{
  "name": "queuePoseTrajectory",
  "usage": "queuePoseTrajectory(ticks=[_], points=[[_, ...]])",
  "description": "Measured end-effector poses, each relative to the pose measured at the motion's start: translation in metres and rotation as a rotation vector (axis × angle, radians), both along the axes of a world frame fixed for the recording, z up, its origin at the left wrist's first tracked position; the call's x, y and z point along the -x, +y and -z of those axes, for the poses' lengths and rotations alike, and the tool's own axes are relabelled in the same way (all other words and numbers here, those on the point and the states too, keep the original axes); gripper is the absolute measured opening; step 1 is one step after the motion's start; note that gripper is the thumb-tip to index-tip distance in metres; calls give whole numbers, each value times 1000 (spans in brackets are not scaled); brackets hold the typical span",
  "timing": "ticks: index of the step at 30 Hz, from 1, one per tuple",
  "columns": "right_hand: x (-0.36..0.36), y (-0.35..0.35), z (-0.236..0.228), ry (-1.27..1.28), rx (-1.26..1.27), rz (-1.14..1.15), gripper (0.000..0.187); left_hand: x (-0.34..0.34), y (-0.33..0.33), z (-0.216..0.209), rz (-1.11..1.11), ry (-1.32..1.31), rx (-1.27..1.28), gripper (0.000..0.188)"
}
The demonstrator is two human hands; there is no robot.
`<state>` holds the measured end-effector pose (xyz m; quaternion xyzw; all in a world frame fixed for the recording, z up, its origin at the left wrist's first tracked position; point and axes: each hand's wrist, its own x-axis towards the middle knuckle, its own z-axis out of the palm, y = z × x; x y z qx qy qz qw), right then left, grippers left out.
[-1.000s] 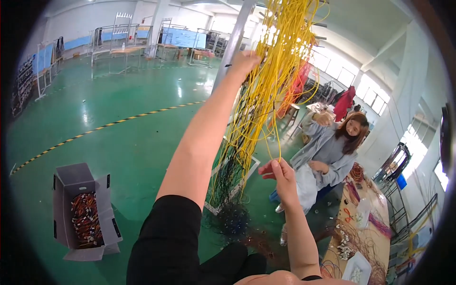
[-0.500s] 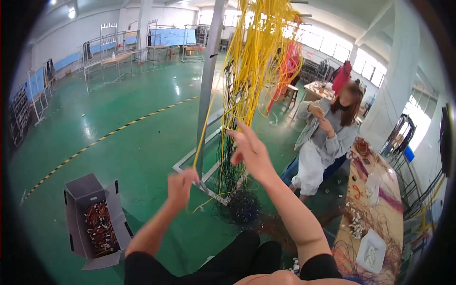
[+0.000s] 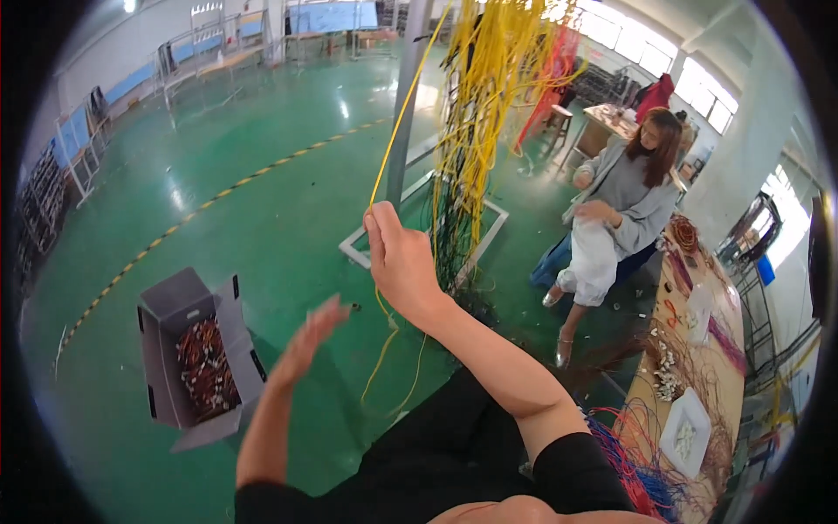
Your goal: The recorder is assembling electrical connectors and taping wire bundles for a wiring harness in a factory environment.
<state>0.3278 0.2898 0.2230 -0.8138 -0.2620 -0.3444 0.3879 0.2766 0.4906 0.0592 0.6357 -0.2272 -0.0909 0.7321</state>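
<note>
A yellow wire runs taut from high up down to my right hand, whose fingers are closed around it. Below that fist the loose wire ends dangle in front of my dark-clothed legs. To the left and a little lower, my left hand is blurred by motion; its fingers look stretched out, and no wire shows in them. Beyond my right hand hangs a thick bundle of yellow wires with black ones among them, beside the grey metal post of a stand.
On the floor at left stands an open grey box of brown wires with white ends. A person sits at right. Beside them, a wooden table bears wires, small white parts and a white tray. Red and blue wires lie near my right elbow.
My right hand has come down and left from the hanging bundle and is now closed on the yellow wire. My left hand has let go of the wire and opened, dropping slightly.
</note>
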Motion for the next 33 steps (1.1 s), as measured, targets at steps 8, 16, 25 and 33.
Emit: queuePoseTrajectory(ticks=[8,16,25,33], points=[[-9,-6,-79,-248,-44,-134,4,-163,-110,-403,311,-122,330,27],[53,-10,-148,-479,49,-188,10,-21,62,-431,270,-1070,917,14],[117,-4,81,136,621,-566,9,69,254,-279,92,-263,1086,14],[171,-124,269,615,711,-113,10,369,536,-52,-1610,15,613,28]])
